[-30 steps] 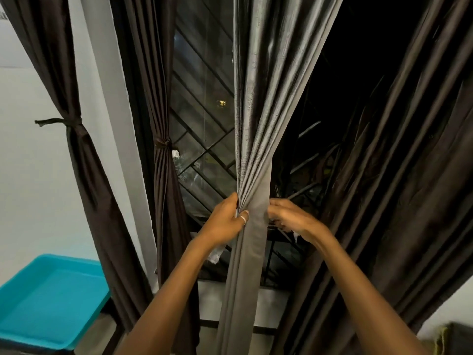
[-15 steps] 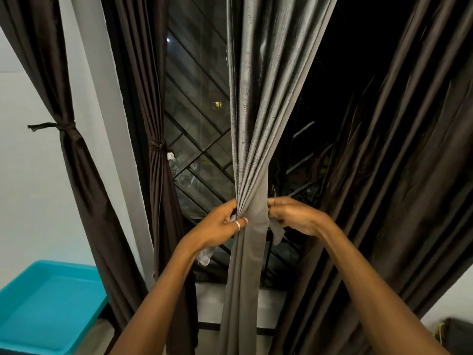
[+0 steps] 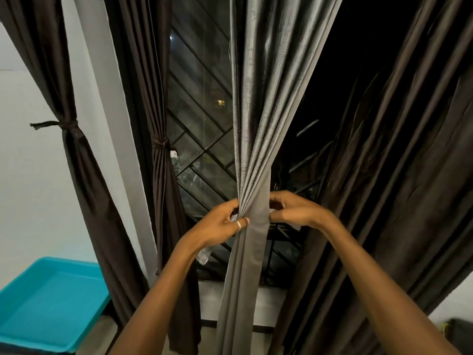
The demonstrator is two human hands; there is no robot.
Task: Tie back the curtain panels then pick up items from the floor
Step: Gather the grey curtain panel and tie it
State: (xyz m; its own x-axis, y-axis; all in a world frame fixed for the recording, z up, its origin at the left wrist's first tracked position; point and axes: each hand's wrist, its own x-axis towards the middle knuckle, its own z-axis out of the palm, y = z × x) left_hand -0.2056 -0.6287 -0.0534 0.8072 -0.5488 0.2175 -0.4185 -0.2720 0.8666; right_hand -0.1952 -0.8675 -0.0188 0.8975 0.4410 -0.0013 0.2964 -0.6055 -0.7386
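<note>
A grey curtain panel [image 3: 258,129] hangs in the middle, gathered into a bunch at hand height. My left hand [image 3: 217,224] pinches the bunch from the left, a ring on one finger, and a pale strip of tie [image 3: 204,255] dangles below it. My right hand [image 3: 291,210] grips the other end of the pale tie at the bunch's right side. Two dark brown panels, one at the far left [image 3: 76,160] and one by the window [image 3: 163,180], are each cinched with a dark tie. A wide dark brown panel [image 3: 399,175] hangs loose on the right.
A turquoise tray [image 3: 48,303] sits low at the left. Behind the curtains is a dark window with a diagonal metal grille [image 3: 202,139] above a white sill. A dark object lies on the floor at the lower right corner [image 3: 458,331].
Both hands have stayed on the grey panel's bunch, working the pale tie around it. The view has shifted slightly, so the scene sits a little lower and left.
</note>
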